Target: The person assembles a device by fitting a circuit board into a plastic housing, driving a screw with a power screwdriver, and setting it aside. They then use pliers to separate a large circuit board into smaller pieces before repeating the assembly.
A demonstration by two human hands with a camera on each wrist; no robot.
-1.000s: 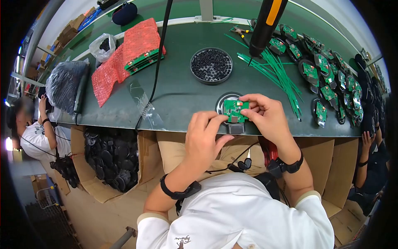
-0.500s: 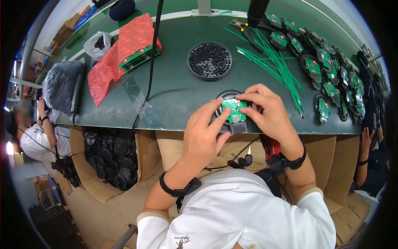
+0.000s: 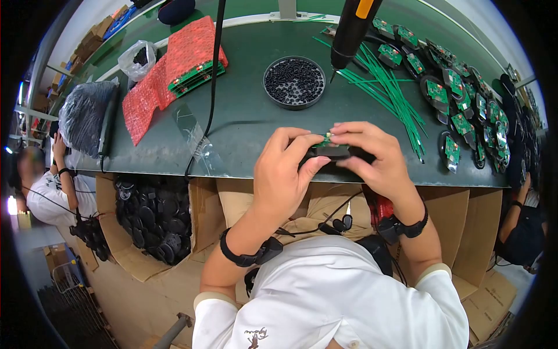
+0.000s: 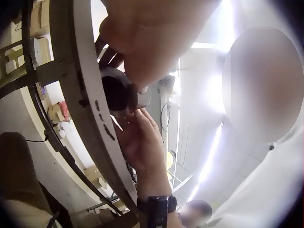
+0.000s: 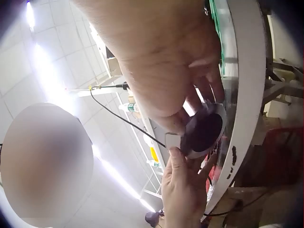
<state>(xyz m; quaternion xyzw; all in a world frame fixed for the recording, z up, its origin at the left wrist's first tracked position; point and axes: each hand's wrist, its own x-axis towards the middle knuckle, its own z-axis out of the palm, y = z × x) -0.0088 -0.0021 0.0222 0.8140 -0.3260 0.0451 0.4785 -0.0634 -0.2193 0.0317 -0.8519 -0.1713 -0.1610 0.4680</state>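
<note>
A round black plastic housing (image 3: 332, 152) is tipped up near the table's front edge, held between both hands. Its green circuit board (image 3: 327, 138) shows only as a thin strip along the top. On one side my left hand (image 3: 282, 166) grips it, thumb low and fingers over the board. My right hand (image 3: 381, 156) holds the other side, fingers bent over the upper rim. The right wrist view shows the dark round underside (image 5: 205, 134), with the left thumb on a small block at its edge. In the left wrist view the same disc (image 4: 116, 95) is partly covered by fingers.
An electric screwdriver (image 3: 349, 41) hangs above the table. Behind the hands stands a round tray of small black parts (image 3: 294, 104). Green strips (image 3: 389, 104) and a pile of housings with boards (image 3: 462, 125) lie right; red bubble wrap (image 3: 189, 49) and a black cable (image 3: 214, 87) are left.
The housing, earlier flat with its board facing up, is now tilted and lifted by both hands. The left fingers have moved over the board. The hanging screwdriver has swung about.
</note>
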